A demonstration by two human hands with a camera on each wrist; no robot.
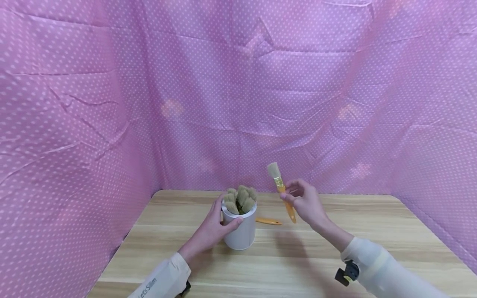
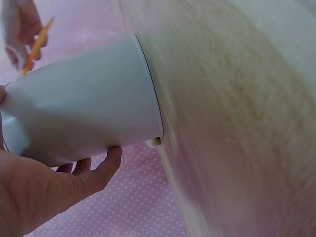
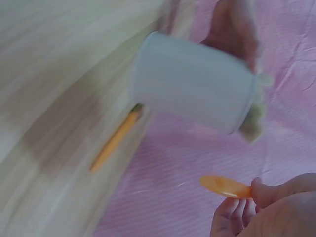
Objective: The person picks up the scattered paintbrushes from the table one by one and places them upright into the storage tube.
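Observation:
A white cylindrical container [image 1: 239,231] stands upright on the table, with several brush heads [image 1: 241,198] sticking out of its top, bristles up. My left hand [image 1: 213,225] grips it from the left, thumb on the near side and fingers behind. To the right of the container and above the table, my right hand [image 1: 307,205] pinches a paintbrush [image 1: 289,210] by its orange handle. Its pale bristles point up and lean left, and a gold-coloured band joins them to the handle. Another orange-handled brush [image 1: 269,221] lies on the table behind the container, which hides part of it.
The wood-grain table [image 1: 372,231] has its far edge just beyond the hands. Pink dotted cloth [image 1: 238,103] hangs behind it and along both sides. A small dark device [image 1: 347,273] is strapped at the right wrist.

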